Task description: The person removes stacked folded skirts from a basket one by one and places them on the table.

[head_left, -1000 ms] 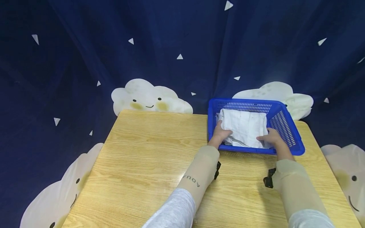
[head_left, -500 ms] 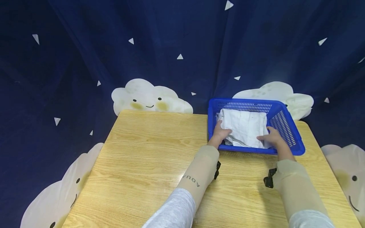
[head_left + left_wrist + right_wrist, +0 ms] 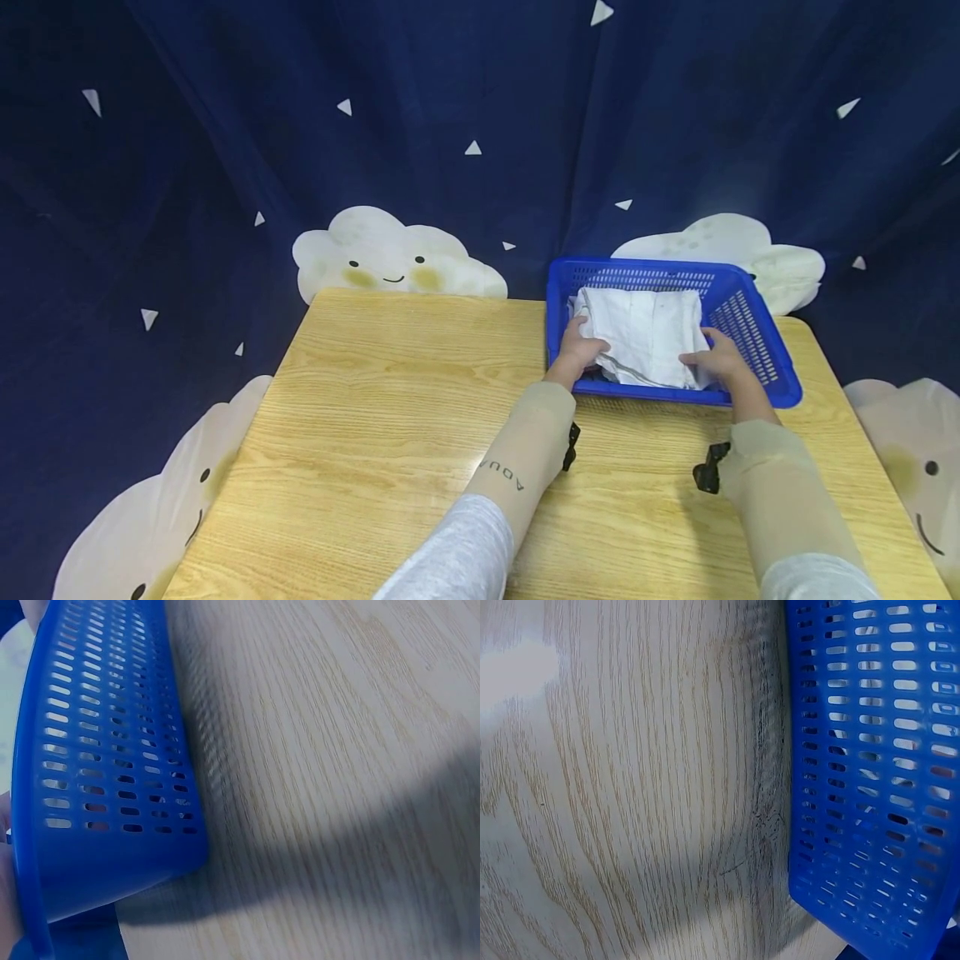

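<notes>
A folded white cloth (image 3: 637, 333) lies in a blue plastic basket (image 3: 757, 350) at the table's far right. My left hand (image 3: 576, 348) grips the cloth's left side, thumb over the top and fingers down the edge. On the opposite side my right hand (image 3: 718, 357) holds the cloth the same way, its fingertips partly hidden. The left wrist view catches the slotted basket wall (image 3: 112, 750) and only a sliver of my left hand (image 3: 7, 892). Through the slots in the right wrist view, bits of white show behind the basket wall (image 3: 870, 780).
A light wooden table (image 3: 390, 417) carries the basket, which stands near its back edge. Behind and beside it hangs a dark blue curtain (image 3: 420, 67) printed with clouds and white triangles.
The white cloth has shifted slightly, its front left corner now looking a bit different and lifted. My right hand has moved a touch rightward; the basket stays put.
</notes>
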{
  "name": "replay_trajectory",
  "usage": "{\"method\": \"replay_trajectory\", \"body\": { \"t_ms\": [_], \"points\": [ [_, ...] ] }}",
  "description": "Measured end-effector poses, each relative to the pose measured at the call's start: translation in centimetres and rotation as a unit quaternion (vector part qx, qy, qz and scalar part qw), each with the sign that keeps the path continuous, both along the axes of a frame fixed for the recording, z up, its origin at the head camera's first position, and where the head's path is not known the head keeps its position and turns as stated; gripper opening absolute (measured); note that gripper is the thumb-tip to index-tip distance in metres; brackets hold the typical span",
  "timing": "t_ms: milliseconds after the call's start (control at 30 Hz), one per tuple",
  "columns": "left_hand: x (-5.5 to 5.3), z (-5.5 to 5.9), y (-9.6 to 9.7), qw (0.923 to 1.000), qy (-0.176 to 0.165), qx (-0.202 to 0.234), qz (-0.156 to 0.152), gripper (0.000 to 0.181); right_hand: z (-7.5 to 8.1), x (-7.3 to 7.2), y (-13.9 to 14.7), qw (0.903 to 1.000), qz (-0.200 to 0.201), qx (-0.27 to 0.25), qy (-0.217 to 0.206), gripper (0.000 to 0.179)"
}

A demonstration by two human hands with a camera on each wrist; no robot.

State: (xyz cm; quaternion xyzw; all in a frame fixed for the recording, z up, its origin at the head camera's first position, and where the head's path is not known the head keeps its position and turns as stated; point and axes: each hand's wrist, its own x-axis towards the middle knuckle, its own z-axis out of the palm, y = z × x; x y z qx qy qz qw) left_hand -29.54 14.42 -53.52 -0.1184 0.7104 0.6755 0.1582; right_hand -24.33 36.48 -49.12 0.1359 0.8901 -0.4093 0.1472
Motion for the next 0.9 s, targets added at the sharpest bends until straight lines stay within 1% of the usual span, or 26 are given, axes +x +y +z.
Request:
{"method": "replay_trajectory", "body": {
  "t_ms": [33,67,100,167,200,267,467,600,700,900],
  "points": [
    [0.8,1.4,-0.4,1.0000,0.003,-0.001,0.002,0.070,0.1,0.1,-0.1,1.0000,-0.002,0.003,0.005,0.084],
    [1.5,2.4,-0.7,1.0000,0.008,-0.003,0.004,0.069,0.1,0.1,-0.1,0.9999,-0.003,0.006,0.009,0.083],
    [2.2,3.8,-1.1,1.0000,-0.002,-0.004,0.006,0.067,0.1,0.1,-0.1,0.9999,-0.005,0.007,0.014,0.082],
    [3.0,4.8,-1.4,0.9999,0.010,-0.010,0.007,0.064,0.2,0.2,-0.1,0.9996,-0.003,0.013,0.026,0.080],
    [3.2,5.1,-1.5,0.9998,0.015,-0.010,0.007,0.063,0.2,0.2,-0.1,0.9994,-0.003,0.014,0.032,0.079],
    [3.3,5.2,-1.5,0.9997,0.022,-0.009,0.008,0.061,0.2,0.3,-0.1,0.9990,-0.003,0.012,0.044,0.077],
    [3.1,4.8,-1.4,0.9984,0.055,0.012,0.009,0.059,0.5,0.5,0.0,0.9968,-0.009,-0.003,0.079,0.074],
    [3.0,4.8,-1.5,0.9971,0.072,0.022,0.005,0.060,0.6,0.6,-0.1,0.9956,-0.015,-0.009,0.092,0.071],
    [3.0,4.7,-1.6,0.9965,0.082,0.015,0.003,0.061,0.8,0.7,-0.2,0.9947,-0.019,-0.006,0.101,0.070],
    [3.0,4.8,-1.7,0.9948,0.102,0.005,0.007,0.061,1.3,0.7,-0.2,0.9938,-0.026,-0.002,0.108,0.071]
  ]
}}
